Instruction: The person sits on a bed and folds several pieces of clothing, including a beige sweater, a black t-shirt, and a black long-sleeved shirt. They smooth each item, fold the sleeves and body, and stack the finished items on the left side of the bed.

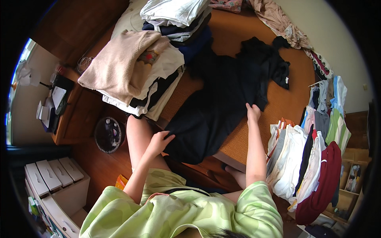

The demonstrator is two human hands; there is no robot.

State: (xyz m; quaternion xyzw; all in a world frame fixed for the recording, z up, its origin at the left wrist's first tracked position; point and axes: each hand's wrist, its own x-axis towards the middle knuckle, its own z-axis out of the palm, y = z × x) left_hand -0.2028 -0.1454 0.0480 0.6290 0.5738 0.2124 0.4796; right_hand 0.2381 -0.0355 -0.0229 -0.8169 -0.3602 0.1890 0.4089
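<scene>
A black garment (208, 104) lies spread over the woven mat of the bed, its lower end hanging past the front edge. My left hand (160, 142) grips its lower left edge between thumb and fingers. On the garment's right edge, higher up, my right hand (253, 112) is closed on the cloth. Another crumpled black piece of clothing (268, 59) rests at the upper right and seems to touch or overlap it; where one ends and the other begins is hard to tell. A small white tag shows at its right side.
Left of the garment stands a stack of folded clothes with a beige sweater (119, 62) on top. Behind it rises another stack under a white garment (175, 12). Many clothes, including a dark red one (321, 187), hang or stand in rows at right. A waste bin (109, 135) sits on the floor.
</scene>
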